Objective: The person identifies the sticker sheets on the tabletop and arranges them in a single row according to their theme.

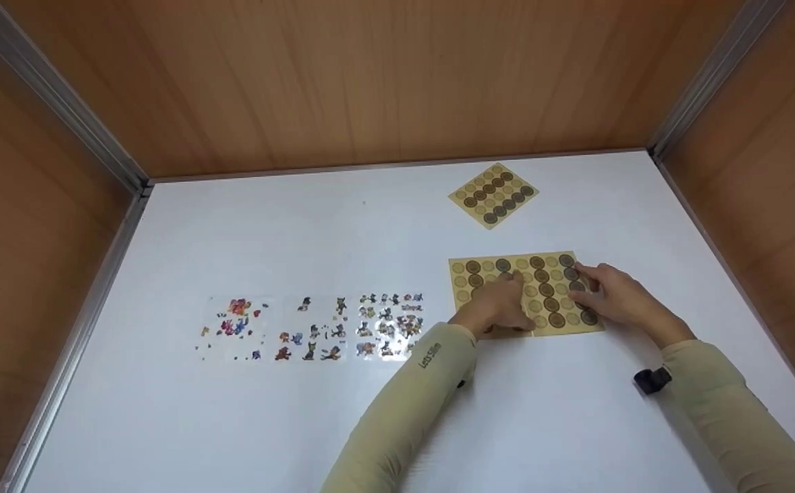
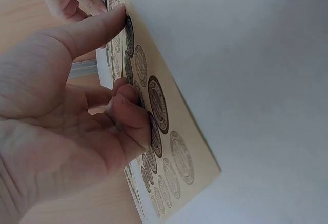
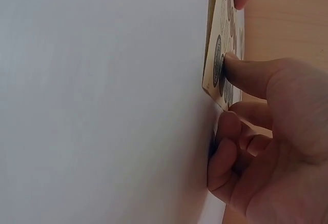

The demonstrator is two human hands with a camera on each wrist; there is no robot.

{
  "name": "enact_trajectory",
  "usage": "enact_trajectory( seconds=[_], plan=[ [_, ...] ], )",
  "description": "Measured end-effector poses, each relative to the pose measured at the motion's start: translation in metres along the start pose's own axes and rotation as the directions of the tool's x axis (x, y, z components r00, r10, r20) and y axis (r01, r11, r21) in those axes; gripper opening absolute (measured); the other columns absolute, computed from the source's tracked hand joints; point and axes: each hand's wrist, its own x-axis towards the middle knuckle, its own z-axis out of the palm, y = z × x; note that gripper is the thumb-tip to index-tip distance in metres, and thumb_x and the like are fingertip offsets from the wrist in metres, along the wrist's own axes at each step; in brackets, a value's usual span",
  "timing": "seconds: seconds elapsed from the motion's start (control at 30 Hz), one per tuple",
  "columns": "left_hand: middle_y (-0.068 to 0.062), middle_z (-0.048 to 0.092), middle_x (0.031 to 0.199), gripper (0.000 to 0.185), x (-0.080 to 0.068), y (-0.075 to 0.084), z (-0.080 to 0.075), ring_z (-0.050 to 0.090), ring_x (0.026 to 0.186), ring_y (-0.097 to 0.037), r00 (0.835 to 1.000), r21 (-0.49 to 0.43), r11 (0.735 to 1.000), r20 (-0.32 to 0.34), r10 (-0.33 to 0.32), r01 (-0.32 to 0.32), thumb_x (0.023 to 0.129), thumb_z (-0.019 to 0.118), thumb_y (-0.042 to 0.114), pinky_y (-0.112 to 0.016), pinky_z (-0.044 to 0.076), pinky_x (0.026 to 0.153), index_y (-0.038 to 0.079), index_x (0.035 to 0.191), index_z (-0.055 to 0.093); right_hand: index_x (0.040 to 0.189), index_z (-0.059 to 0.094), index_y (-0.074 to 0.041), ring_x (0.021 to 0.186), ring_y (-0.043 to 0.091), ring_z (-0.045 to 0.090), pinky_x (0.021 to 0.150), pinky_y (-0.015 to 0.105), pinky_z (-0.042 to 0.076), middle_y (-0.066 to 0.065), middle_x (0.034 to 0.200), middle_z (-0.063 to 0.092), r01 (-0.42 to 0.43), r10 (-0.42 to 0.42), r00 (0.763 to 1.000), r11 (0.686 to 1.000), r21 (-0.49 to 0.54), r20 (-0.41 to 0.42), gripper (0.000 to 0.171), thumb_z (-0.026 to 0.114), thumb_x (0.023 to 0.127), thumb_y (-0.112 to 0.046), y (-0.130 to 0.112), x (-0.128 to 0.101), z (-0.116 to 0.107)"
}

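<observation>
A large tan sheet of round stickers [image 1: 541, 291] lies flat on the white table [image 1: 301, 424]. My left hand [image 1: 507, 296] rests on its left half. The straight index finger [image 2: 102, 24] presses a dark sticker, and the other fingers [image 2: 130, 114] are curled with their tips on the sheet [image 2: 174, 147]. My right hand [image 1: 585, 291] sits at the sheet's right edge. Its thumb [image 3: 241, 73] presses a dark sticker near the edge of the sheet [image 3: 215, 75]. Its other fingers [image 3: 225, 147] are curled against the table beside the sheet.
A smaller tan sticker sheet [image 1: 493, 194] lies turned like a diamond near the back wall. Three clear sheets of cartoon stickers [image 1: 315, 329] lie in a row at the left. Wooden walls with metal rails enclose the table on three sides.
</observation>
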Motion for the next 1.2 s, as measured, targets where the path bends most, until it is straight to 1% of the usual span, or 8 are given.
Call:
enact_trajectory(
  seconds=[0.13,0.27,0.53,0.73,0.8,0.9,1.03,1.2],
  plan=[
    [-0.003,0.035,0.162,0.095,0.0011,-0.0018,0.0015,0.057,0.111,-0.019,1.000,0.006,1.000,0.008,0.011,-0.011,0.086,0.078,0.040,-0.033,0.047,0.106,0.012,0.162,0.026,0.144,0.046,0.012,0.077,0.022,0.044,0.063,0.034,0.035,0.007,0.086,0.048,-0.013,0.013,1.000,1.000,-0.003,-0.002,0.068,0.069,0.098,-0.032,0.0001,-0.0009,0.0028],
    [-0.003,0.035,0.162,0.096,0.0019,-0.0036,0.0027,0.055,0.104,-0.020,1.000,0.010,1.000,0.009,0.014,-0.014,0.085,0.077,0.037,-0.032,0.049,0.103,0.011,0.162,0.025,0.143,0.048,0.012,0.078,0.022,0.045,0.064,0.034,0.036,0.007,0.087,0.049,-0.021,0.021,1.000,1.000,0.000,-0.003,0.068,0.069,0.098,-0.035,-0.0017,-0.0017,0.0045],
    [-0.003,0.034,0.162,0.097,0.0025,-0.0036,0.0026,0.055,0.103,-0.020,1.000,0.021,1.000,0.007,0.020,-0.020,0.085,0.076,0.036,-0.030,0.051,0.098,0.012,0.162,0.023,0.143,0.047,0.014,0.079,0.023,0.046,0.064,0.035,0.036,0.008,0.088,0.049,-0.033,0.033,0.999,0.999,-0.008,0.006,0.068,0.068,0.099,-0.033,-0.0025,-0.0023,0.0043],
    [-0.002,0.033,0.163,0.098,0.0016,-0.0030,0.0011,0.056,0.114,-0.020,1.000,0.006,1.000,0.019,0.003,-0.004,0.086,0.076,0.037,-0.031,0.049,0.102,0.013,0.163,0.022,0.144,0.046,0.012,0.081,0.024,0.046,0.066,0.036,0.036,0.008,0.090,0.049,-0.055,0.055,0.998,0.998,-0.020,0.028,0.068,0.067,0.099,-0.034,-0.0016,-0.0012,0.0049],
    [-0.001,0.034,0.163,0.098,0.0017,-0.0028,0.0005,0.056,0.113,-0.020,1.000,0.007,1.000,0.022,0.003,-0.003,0.086,0.077,0.038,-0.030,0.051,0.098,0.013,0.163,0.021,0.143,0.046,0.013,0.081,0.024,0.047,0.066,0.036,0.036,0.009,0.091,0.049,-0.059,0.060,0.998,0.998,-0.017,0.033,0.068,0.067,0.099,-0.034,-0.0022,-0.0011,0.0047],
    [-0.001,0.033,0.163,0.099,0.0010,-0.0023,-0.0006,0.056,0.105,-0.020,1.000,-0.012,1.000,0.031,-0.007,0.008,0.086,0.077,0.038,-0.029,0.057,0.080,0.015,0.163,0.021,0.144,0.045,0.013,0.083,0.024,0.047,0.066,0.036,0.036,0.009,0.092,0.049,-0.068,0.069,0.997,0.998,-0.010,0.035,0.069,0.067,0.099,-0.035,-0.0035,-0.0016,0.0040],
    [0.001,0.033,0.163,0.099,0.0009,-0.0016,-0.0012,0.057,0.100,-0.021,0.999,-0.034,0.999,0.031,-0.021,0.023,0.085,0.079,0.037,-0.026,0.056,0.060,0.017,0.163,0.021,0.145,0.044,0.013,0.083,0.024,0.048,0.067,0.036,0.037,0.010,0.093,0.050,-0.064,0.064,0.997,0.998,-0.002,0.031,0.069,0.066,0.100,-0.035,-0.0038,-0.0022,0.0032],
    [0.000,0.033,0.163,0.100,0.0015,-0.0016,-0.0016,0.056,0.106,-0.022,1.000,-0.025,1.000,0.023,-0.007,0.007,0.085,0.079,0.037,-0.025,0.055,0.063,0.017,0.163,0.021,0.145,0.045,0.013,0.082,0.024,0.048,0.066,0.036,0.037,0.010,0.093,0.051,-0.064,0.063,0.998,0.998,0.006,0.022,0.069,0.067,0.099,-0.034,-0.0029,-0.0021,0.0027]
  ],
)
